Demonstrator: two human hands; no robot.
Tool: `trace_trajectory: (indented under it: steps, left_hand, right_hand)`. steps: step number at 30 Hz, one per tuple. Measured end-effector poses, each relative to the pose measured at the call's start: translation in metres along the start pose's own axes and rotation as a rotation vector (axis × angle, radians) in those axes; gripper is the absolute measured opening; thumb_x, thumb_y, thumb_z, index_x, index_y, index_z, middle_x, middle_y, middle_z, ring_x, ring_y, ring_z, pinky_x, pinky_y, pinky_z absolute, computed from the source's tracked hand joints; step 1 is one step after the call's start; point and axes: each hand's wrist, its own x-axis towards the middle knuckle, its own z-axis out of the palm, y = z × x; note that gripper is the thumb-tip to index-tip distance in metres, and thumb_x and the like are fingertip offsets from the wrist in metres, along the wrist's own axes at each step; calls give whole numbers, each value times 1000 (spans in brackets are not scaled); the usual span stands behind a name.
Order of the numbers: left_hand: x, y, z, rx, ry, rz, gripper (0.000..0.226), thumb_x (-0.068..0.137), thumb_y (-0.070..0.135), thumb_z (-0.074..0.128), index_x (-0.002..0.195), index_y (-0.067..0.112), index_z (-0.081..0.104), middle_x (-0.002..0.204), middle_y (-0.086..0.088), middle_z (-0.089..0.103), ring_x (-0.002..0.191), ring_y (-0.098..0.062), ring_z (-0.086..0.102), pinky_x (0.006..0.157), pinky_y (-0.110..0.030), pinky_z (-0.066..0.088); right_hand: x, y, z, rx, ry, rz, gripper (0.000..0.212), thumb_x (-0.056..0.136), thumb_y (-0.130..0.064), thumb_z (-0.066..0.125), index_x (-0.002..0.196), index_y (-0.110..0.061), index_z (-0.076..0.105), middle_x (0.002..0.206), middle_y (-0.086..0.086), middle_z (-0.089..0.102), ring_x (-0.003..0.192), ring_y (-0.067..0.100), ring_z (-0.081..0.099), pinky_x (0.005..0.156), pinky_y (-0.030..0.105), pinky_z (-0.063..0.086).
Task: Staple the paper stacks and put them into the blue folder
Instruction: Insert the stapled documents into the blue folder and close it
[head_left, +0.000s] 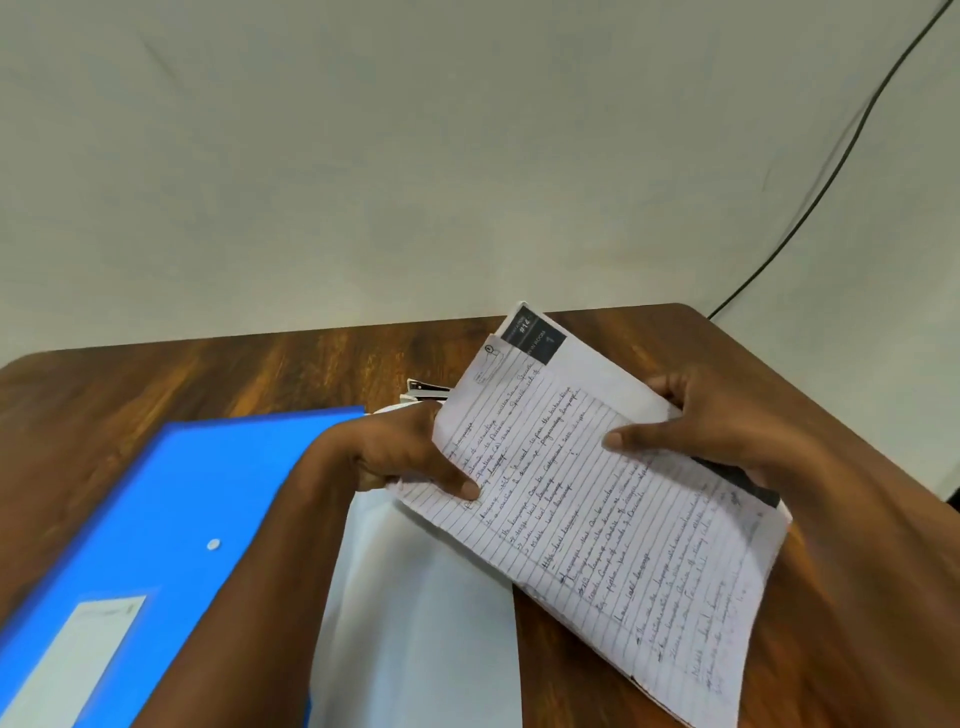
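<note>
Handwritten lined paper stack (597, 514), gripped by left hand (400, 457) and right hand (727, 421), looks unstapled, closed blue plastic folder (171, 519) left of them.

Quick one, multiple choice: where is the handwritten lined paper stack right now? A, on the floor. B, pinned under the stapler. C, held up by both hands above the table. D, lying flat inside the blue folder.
C: the left hand and right hand each grip a side of the lined paper stack, lifted above the table, while the blue folder lies shut to the left.
</note>
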Motion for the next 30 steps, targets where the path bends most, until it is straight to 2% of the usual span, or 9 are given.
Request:
trace_trajectory:
  steps: [2,6,9,13,16,21,25,27,30]
  left_hand:
    - [-1,2,1,27,-16,8,52,82,-22,72,121,12,63,112,-2,80,109,-22,76,88,-35,64]
    - [-2,6,1,57,-40,21,52,82,-22,72,123,8,62,117,-6,78,111,-24,75,90,-38,64]
    - [-1,6,-1,65,-26,16,51,82,-19,75,126,5,64,122,-12,76,113,-27,75,93,-42,63]
    - [-3,2,-13,-55,97,67,44,82,-10,80,123,-3,68,120,-16,77,113,-31,75,97,-48,61]
    - [-6,-1,-21,-266,193,149,37,87,-6,75,124,-2,70,119,-21,76,110,-35,75,87,-41,65]
    - [10,-9,-25,-539,358,233,33,94,5,70,126,-2,69,119,-20,76,96,-27,79,77,-34,66]
    - [25,-15,-13,-521,343,155,33,96,16,71,127,5,71,122,-14,77,105,-27,76,91,-41,64]
    - [31,-18,-10,-506,361,139,31,98,10,70,129,7,69,124,-12,77,114,-30,74,101,-49,59]
    - [33,-21,-14,-521,366,180,37,97,-3,67,133,4,65,130,-15,73,119,-33,72,106,-52,55]
  right_hand:
    - [3,4,0,66,-60,12,36,80,-14,84,114,-8,75,104,2,81,95,19,79,83,34,65]
    - [8,16,-4,223,-179,82,37,84,-4,78,120,-1,71,113,15,78,102,32,77,76,36,66]
    - [11,23,-4,303,-211,123,40,86,-1,76,124,1,68,119,20,75,106,37,75,80,42,66]
    - [15,26,-3,440,-133,100,41,86,3,74,126,2,67,121,22,74,109,40,73,86,51,63]
    - [17,26,0,547,-49,94,38,87,5,71,124,2,69,120,22,74,106,40,74,82,51,65]
    - [25,21,15,762,65,126,40,83,4,72,123,5,68,116,25,74,99,42,76,72,52,65]
    - [32,18,36,865,107,162,46,82,3,74,128,4,67,121,27,73,110,45,72,101,65,52]
    - [33,16,45,899,103,188,46,81,4,75,127,3,68,120,28,72,111,47,71,104,67,48]
    - [32,12,54,913,37,219,44,84,3,75,127,0,69,122,29,71,115,50,68,105,70,46]
